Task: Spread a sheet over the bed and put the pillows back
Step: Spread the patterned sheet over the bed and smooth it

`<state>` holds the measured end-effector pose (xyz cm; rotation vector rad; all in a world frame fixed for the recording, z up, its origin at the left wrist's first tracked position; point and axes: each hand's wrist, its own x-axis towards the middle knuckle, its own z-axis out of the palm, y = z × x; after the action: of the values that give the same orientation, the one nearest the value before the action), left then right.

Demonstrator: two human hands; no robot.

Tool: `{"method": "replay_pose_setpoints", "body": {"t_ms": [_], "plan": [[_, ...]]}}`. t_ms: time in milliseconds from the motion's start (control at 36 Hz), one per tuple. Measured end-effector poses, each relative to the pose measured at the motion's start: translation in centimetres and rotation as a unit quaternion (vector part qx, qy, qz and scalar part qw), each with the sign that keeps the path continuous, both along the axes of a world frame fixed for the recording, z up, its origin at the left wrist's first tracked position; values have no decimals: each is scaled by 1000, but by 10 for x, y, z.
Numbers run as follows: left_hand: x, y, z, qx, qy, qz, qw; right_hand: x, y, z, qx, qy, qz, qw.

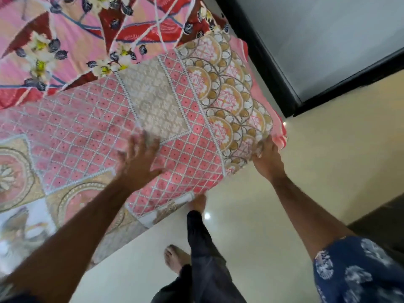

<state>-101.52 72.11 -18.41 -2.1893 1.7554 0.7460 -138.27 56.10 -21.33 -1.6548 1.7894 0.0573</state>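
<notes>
Sheet's (166, 119) on the bed, not finished: you're at the corner w/ no pillows in view, so those are left, I'd judge. Your left hand (140, 162) lies flat on top, fingers spread, pressing the cloth, blurred. It's pink lattice w/ beige bands and a scalloped border, laid over a red floral cover (83, 29). Your right hand (265, 158) grips the border at the corner, over the tiled floor (328, 160).

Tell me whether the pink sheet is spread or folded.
Spread: the pink sheet lies flat over the bed's corner. The left hand presses it open-fingered; the right hand grips its edge.
</notes>
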Motion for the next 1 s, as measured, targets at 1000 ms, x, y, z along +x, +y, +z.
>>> {"method": "replay_pose_setpoints", "body": {"t_ms": [1000], "plan": [[102, 463, 20, -118, 193, 661, 716, 359, 391, 55, 133, -157, 575, 792]]}}
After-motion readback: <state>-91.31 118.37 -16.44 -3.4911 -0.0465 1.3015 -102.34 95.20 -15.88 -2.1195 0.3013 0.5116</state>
